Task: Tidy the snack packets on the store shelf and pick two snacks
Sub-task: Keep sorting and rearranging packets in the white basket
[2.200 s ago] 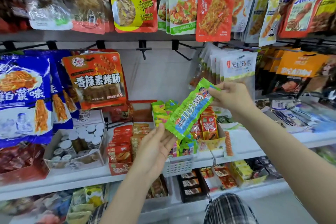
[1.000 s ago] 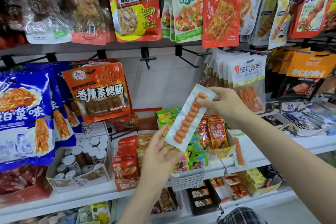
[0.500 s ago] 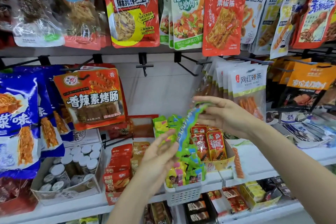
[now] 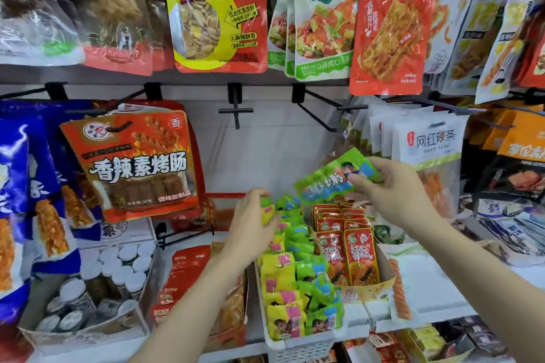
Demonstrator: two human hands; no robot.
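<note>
The work area is a white store shelf (image 4: 436, 289) backed by a pale panel, with rows of hanging snack bags on black pegs above it. One peg (image 4: 236, 110) at centre carries nothing, leaving a bare stretch of panel behind the hands.

The green snack packet (image 4: 330, 178) is long and flat, green with blue and white printing (text blurred). It is raised above the white basket (image 4: 298, 348), tilted with its right end higher. The right hand (image 4: 392, 186) pinches that right end between thumb and fingers. The left hand (image 4: 250, 218) reaches into the far end of the basket, fingers curled round a small yellow-green packet (image 4: 267, 208) in the rows there.

The basket stands at the shelf's front edge, just beside an orange cardboard tray (image 4: 368, 293) of red sachets (image 4: 348, 253). A box of white-capped jars (image 4: 118, 271) sits well to the left. An orange hanging bag (image 4: 132, 159) overhangs the left side.
</note>
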